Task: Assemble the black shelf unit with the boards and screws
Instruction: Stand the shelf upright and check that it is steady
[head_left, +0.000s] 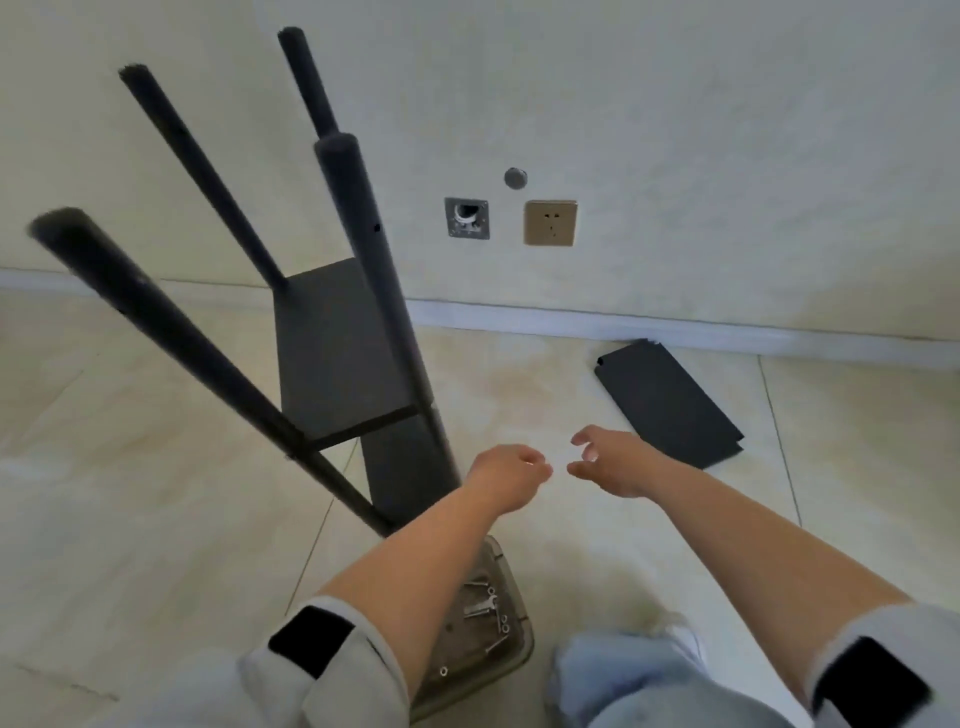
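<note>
The black shelf unit (337, 353) stands on the floor at the left, with poles rising toward me and two boards fixed low between them. Loose black boards (670, 402) lie flat on the floor by the wall at the right. My left hand (511, 475) hovers just right of the unit's base, fingers curled in, holding nothing that I can see. My right hand (610, 465) hovers beside it, fingers loosely bent and apart, between the unit and the loose boards. A clear tray (511, 660) with screws (501, 626) and a small wrench (480, 605) sits under my left forearm.
A pale wall with a socket (549, 222), an open wall box (466, 218) and a skirting board runs behind. The floor is pale tile. My knee in light jeans (639, 680) is at the bottom right.
</note>
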